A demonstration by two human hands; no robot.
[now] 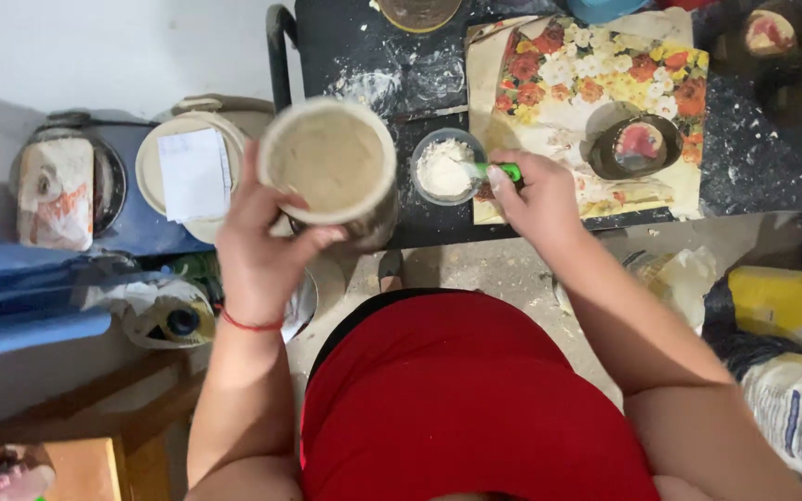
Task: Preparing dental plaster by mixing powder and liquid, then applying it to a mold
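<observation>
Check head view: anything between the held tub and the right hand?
Yes: a small bowl of white powder on the table, between tub and right hand.

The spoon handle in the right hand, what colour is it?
Bright green spoon handle, held by the right hand; head view.

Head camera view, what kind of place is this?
Probably a small home craft or casting workshop: a powder-dusted black table, a small bowl of white powder, filled moulds, and sacks on the floor.
</observation>
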